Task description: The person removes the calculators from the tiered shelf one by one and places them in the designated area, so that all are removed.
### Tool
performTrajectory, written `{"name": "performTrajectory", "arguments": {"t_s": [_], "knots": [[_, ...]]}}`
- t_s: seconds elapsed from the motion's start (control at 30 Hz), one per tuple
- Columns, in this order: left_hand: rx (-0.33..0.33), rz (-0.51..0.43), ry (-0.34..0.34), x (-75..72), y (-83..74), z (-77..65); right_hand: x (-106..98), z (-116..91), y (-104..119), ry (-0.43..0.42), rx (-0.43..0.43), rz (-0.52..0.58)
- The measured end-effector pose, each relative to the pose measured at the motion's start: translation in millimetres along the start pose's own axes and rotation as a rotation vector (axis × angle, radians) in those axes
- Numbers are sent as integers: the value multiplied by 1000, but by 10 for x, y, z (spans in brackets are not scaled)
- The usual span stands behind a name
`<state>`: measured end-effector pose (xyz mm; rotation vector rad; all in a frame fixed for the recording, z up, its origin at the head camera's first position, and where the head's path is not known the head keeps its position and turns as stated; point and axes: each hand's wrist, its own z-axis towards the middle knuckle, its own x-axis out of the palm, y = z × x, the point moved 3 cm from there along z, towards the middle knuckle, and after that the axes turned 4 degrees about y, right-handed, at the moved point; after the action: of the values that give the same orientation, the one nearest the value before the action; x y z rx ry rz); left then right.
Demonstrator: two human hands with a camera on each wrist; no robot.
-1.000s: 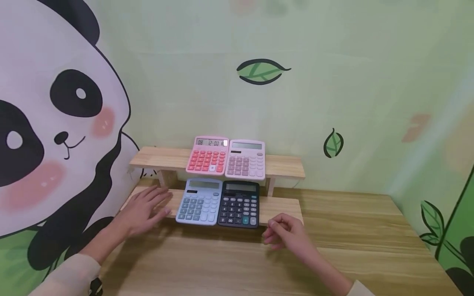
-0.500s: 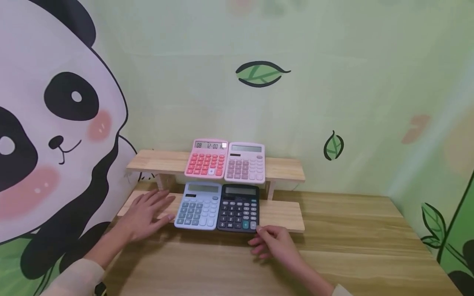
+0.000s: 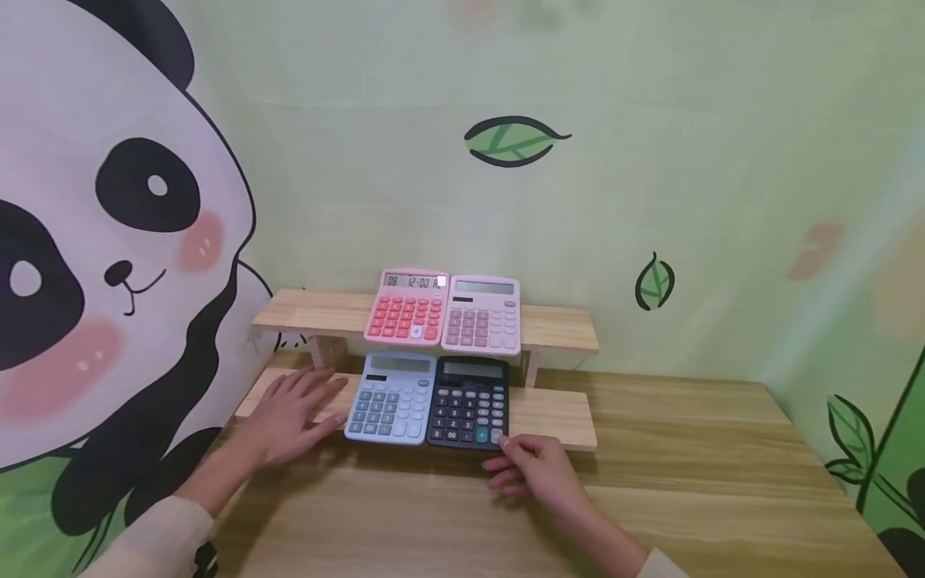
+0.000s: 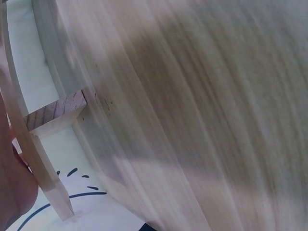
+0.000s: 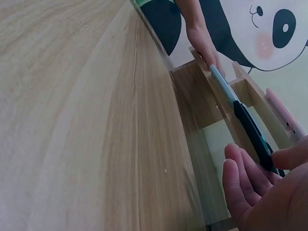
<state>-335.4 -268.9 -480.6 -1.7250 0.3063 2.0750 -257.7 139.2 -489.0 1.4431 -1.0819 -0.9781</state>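
Observation:
Two desktop calculators, a light blue one and a black one, stand side by side on the lower step of a wooden shelf. My right hand pinches the black calculator's lower right corner, thumb on top. In the right wrist view its other fingers curl loosely below the edge. My left hand rests spread on the step's left part, thumb tip right at the blue calculator's left edge. On the upper step lean a pink calculator with red keys and a pale pink one.
The shelf stands on a wood-grain table, at its back left. Behind rises a light green backdrop with a printed panda at the left. A shelf support shows in the left wrist view.
My right hand has moved left from beside the black calculator to its lower right corner and taken hold there. My left hand has shifted slightly right, its thumb reaching the blue calculator's edge.

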Motion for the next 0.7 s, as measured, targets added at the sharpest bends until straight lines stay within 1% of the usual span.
{"name": "performTrajectory", "arguments": {"t_s": [0.13,0.3,0.47,0.7], "knots": [[0,-17,-1,10,-20,20,-43,-40,-16,-1,-4,-13],[-18,-31,26,44,-20,18,-113,-184,-54,4,4,-28],[-21,-19,22,22,-9,-7,-163,-286,-107,5,24,10],[-20,-18,18,26,-7,-9,-169,-292,-122,24,49,82]]}}
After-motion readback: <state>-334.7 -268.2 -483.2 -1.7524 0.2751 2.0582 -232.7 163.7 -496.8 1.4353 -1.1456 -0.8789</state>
